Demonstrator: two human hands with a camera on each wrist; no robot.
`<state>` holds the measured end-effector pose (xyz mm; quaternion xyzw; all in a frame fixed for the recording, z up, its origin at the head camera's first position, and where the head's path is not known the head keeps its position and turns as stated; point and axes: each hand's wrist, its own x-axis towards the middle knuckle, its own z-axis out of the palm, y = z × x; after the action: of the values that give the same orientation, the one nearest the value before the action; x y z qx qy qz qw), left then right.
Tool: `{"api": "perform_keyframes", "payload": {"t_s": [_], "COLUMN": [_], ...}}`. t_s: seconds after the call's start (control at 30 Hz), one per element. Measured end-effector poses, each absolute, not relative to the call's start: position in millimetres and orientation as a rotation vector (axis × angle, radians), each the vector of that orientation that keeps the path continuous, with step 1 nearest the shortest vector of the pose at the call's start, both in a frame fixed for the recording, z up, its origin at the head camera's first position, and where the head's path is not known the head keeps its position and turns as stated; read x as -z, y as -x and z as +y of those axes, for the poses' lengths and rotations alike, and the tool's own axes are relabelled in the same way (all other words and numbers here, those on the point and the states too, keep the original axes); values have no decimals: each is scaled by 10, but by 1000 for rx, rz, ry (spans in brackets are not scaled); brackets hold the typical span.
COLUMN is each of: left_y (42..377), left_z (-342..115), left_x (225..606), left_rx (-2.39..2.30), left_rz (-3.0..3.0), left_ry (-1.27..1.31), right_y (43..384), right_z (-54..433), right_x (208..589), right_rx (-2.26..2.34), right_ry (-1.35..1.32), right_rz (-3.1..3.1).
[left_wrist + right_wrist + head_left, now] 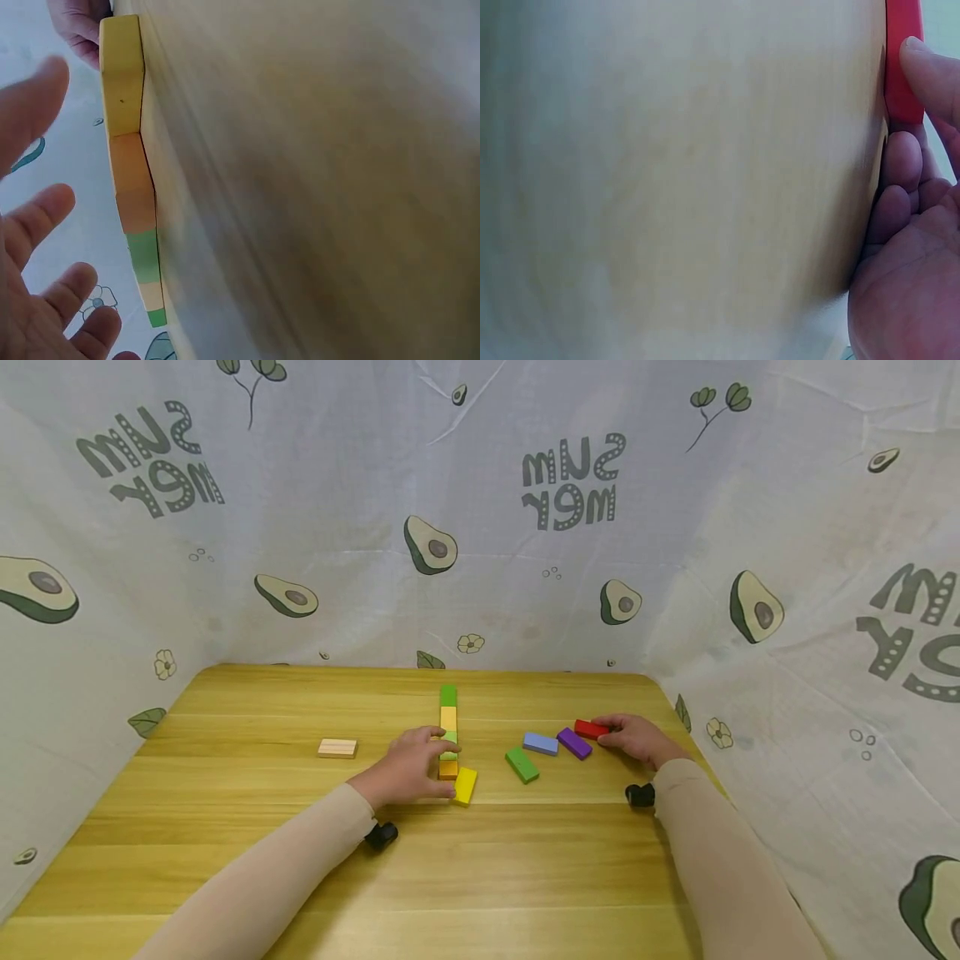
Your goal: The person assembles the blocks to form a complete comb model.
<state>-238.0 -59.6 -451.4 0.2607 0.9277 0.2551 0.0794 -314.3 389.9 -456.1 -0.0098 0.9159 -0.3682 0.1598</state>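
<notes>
A straight row of coloured blocks runs away from me, with a green block (448,696) at the far end, then a pale orange block (448,718), a light green one and an orange block (447,770). At its near end lies a yellow block (466,786), set at a slant. My left hand (408,768) hovers beside and over the near part of the row, fingers spread and holding nothing. At the right, my right hand (637,740) pinches a red block (904,82) between thumb and fingers, close over the table.
Right of the row lie a green block (522,765), a blue block (541,743) and a purple block (574,743), the purple one near the red. A plain wood-coloured block (337,748) is on the left. Printed cloth (495,610) hangs around the wooden table (465,885).
</notes>
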Motion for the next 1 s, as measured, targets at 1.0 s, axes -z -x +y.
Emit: {"api": "perform_keyframes", "payload": {"t_s": [1.0], "left_y": [2378], "left_z": [-449], "left_x": [4527], "left_rx": [-593], "left_rz": [2697], "left_ry": [-815], "right_y": [3146], "right_z": [3887], "right_x": [4564], "right_rx": [1057], "right_ry": [17], "right_rz": [2605]}}
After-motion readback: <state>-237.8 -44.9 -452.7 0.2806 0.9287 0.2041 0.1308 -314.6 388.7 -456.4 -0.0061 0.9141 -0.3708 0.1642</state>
